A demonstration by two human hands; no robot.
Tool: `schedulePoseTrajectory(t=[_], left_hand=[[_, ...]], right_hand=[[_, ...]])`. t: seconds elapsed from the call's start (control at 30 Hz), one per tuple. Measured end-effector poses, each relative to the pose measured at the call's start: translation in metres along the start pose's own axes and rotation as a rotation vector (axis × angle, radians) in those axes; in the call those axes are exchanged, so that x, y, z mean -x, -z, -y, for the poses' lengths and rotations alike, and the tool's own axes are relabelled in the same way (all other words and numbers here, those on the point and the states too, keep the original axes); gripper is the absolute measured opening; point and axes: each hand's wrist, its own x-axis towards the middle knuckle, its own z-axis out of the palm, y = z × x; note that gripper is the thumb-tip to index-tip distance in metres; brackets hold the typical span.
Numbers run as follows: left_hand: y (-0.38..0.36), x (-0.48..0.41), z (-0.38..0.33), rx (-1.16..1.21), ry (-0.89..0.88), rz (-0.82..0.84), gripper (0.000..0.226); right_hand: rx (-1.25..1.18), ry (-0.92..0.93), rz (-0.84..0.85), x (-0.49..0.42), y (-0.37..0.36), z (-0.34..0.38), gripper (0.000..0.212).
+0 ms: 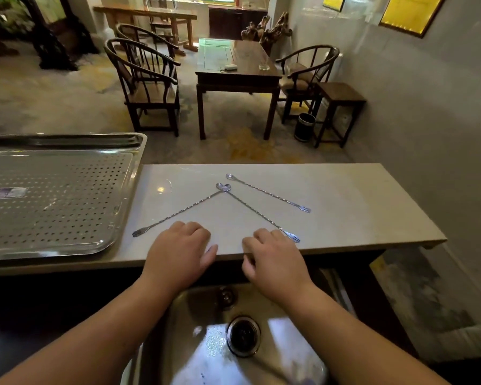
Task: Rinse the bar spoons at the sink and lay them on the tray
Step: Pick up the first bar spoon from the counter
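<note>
Three long twisted bar spoons lie on the pale counter (358, 207). The left spoon (178, 213) and the middle spoon (257, 213) meet at their bowls and form a V. A third spoon (270, 193) lies apart, farther back on the right. My left hand (178, 254) rests palm down at the counter's front edge, just right of the left spoon's forked end. My right hand (275, 259) rests beside it, touching the forked end of the middle spoon. Neither hand holds anything. The perforated steel tray (56, 207) sits at the left. Below my arms is the steel sink (289, 337).
The sink's drain (243, 336) is visible between my forearms. Beyond the counter stand a dark wooden table (236, 65), several round-backed chairs and a stool (339, 107). A grey wall runs along the right.
</note>
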Motion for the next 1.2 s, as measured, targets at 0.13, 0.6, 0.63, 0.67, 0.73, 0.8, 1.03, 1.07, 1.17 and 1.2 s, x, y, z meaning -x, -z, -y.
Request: schedulePoseTrajectory(t=[0.13, 0.6, 0.63, 0.67, 0.73, 0.8, 1.03, 1.07, 1.17, 1.2], left_hand=[[-0.025, 0.019, -0.004, 0.057, 0.001, -0.218, 0.031], [-0.039, 0.021, 0.002, 0.081, -0.028, -0.348, 0.029], [-0.039, 0.021, 0.002, 0.080, -0.029, -0.347, 0.029], [-0.039, 0.021, 0.002, 0.080, -0.030, -0.344, 0.029], [-0.039, 0.021, 0.002, 0.081, -0.031, -0.341, 0.030], [-0.038, 0.022, 0.002, 0.079, -0.029, -0.337, 0.030], [-0.035, 0.022, 0.001, 0.070, -0.012, -0.312, 0.030], [-0.034, 0.022, 0.000, 0.070, -0.012, -0.306, 0.030], [-0.033, 0.022, 0.000, 0.073, -0.015, -0.296, 0.029], [-0.033, 0.022, 0.000, 0.074, -0.015, -0.297, 0.028]], right_hand=[[-0.015, -0.033, -0.059, -0.004, -0.006, -0.001, 0.025], [0.040, -0.089, -0.012, -0.073, 0.008, -0.022, 0.028], [0.044, -0.097, 0.007, -0.075, 0.009, -0.022, 0.029], [0.051, -0.106, 0.029, -0.077, 0.010, -0.023, 0.031], [0.069, -0.122, 0.065, -0.080, 0.010, -0.024, 0.034], [0.081, -0.131, 0.079, -0.083, 0.010, -0.023, 0.034], [0.105, -0.193, 0.157, -0.099, 0.019, -0.019, 0.029], [0.103, -0.205, 0.170, -0.101, 0.020, -0.020, 0.026], [0.075, -0.266, 0.230, -0.103, 0.022, -0.021, 0.026], [0.053, -0.294, 0.249, -0.104, 0.023, -0.022, 0.029]])
